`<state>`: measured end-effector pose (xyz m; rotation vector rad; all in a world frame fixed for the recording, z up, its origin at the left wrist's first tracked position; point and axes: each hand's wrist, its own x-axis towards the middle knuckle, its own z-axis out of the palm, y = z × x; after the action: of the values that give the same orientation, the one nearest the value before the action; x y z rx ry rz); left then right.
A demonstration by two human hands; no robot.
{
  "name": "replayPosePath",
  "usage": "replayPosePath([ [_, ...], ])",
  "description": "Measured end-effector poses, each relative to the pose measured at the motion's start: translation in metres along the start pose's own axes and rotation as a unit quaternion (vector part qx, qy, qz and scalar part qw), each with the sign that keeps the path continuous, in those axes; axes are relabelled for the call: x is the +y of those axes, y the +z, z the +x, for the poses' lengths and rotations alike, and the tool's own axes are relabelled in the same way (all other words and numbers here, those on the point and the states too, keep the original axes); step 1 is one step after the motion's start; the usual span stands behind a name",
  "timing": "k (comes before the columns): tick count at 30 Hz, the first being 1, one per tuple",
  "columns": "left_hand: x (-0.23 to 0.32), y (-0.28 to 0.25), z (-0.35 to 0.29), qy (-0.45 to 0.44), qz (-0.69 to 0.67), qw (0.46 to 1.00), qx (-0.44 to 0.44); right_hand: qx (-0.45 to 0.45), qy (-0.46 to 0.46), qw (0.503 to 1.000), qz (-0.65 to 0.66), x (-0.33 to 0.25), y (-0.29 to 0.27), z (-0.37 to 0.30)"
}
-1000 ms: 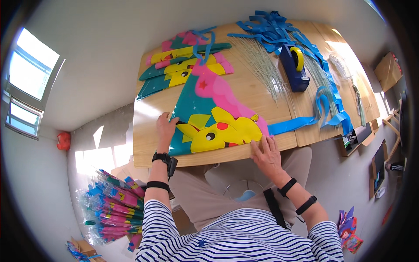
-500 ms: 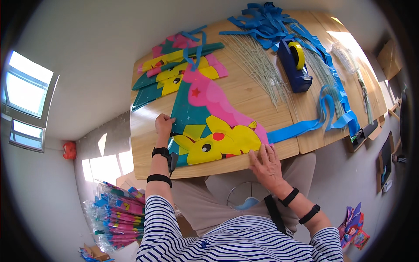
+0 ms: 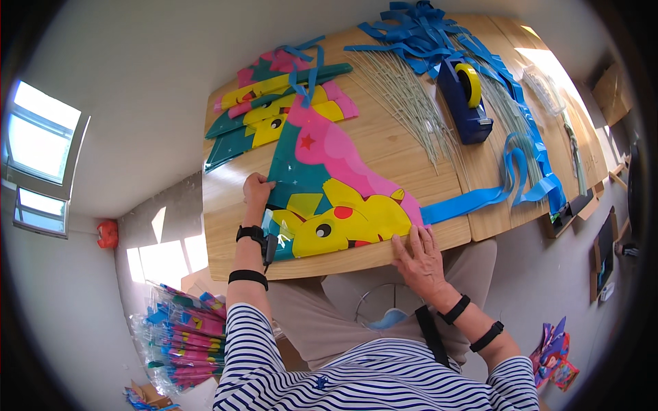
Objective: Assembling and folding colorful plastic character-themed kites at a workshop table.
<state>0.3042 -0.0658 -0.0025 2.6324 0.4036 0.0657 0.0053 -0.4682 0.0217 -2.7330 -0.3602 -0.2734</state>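
Observation:
A thin plastic kite [image 3: 370, 219], pink and teal with a large yellow cartoon face, lies folded on the near part of the table. My left hand [image 3: 258, 190] is at its teal left edge, thumb and fingers closed on that edge. At the lower right corner, my right hand [image 3: 419, 257] rests with fingers outstretched on the sheet and the table's front edge. A long blue ribbon [image 3: 466, 204] runs rightward from that corner.
Several folded kites [image 3: 277, 113] lie at the far left. Thin pale rods [image 3: 404, 99], a navy tape dispenser [image 3: 466, 103] with yellow tape and tangled blue ribbons [image 3: 418, 38] cover the far right. Bagged kites [image 3: 188, 335] stand below the table's left side.
My left hand has shifted slightly farther along the teal edge, and more glare shows on the sheet's lower left corner. My right hand stays in place.

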Motion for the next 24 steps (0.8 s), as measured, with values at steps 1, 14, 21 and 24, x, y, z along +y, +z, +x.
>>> replayPosePath([
  [1, 0.000, -0.001, 0.000, 0.012, -0.003, 1.000, 0.001, 0.001, 0.000, 1.000, 0.000, 0.000, 0.000, 0.000],
  [14, -0.018, -0.006, 0.010, 0.049, -0.032, 0.998, -0.029, 0.014, 0.007, 1.000, -0.010, -0.002, 0.002, 0.000],
  [21, 0.004, -0.005, 0.001, 0.037, -0.034, 0.998, -0.025, 0.006, 0.013, 1.000, -0.015, -0.001, -0.002, -0.002],
  [24, 0.007, -0.011, -0.014, 0.003, 0.023, 0.999, 0.049, -0.002, -0.006, 1.000, -0.012, -0.004, -0.001, 0.001],
])
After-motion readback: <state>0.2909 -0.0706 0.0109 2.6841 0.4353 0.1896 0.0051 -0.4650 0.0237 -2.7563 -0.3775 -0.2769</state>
